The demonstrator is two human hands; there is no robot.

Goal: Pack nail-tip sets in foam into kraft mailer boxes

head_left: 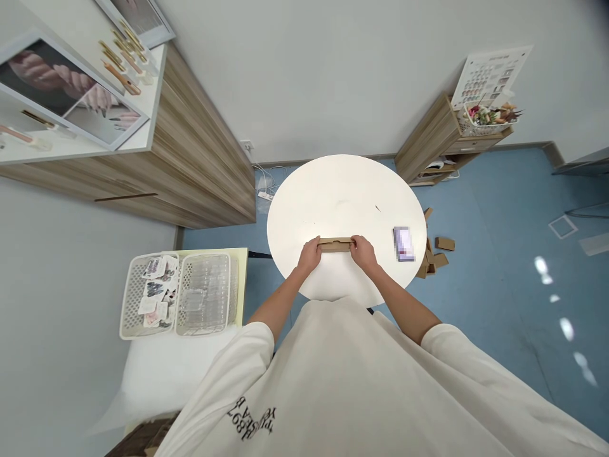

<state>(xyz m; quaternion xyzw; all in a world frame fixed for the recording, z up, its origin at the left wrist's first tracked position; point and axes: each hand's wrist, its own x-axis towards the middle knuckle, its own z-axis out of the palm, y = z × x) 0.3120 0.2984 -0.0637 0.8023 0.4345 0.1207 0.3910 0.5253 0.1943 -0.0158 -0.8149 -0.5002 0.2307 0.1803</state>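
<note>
A small brown cardboard box [335, 246] is on the white round table [340, 190], close to my body, with its long side running left to right. My left hand [311, 254] grips its left end, fingers closed around the edge. At the opposite end, my right hand [363, 252] holds the box in the same way. A narrow gap shows along the box's upper edge, near the middle. Whatever is inside the box is hidden.
A purple, blurred item [404, 244] lies at the table's right side. Several cardboard boxes [445, 244] are on the floor beyond it. To the left, a basket of cards [124, 304] and a basket of clear cases [233, 298] stand on a side table. Cabinets flank the back wall.
</note>
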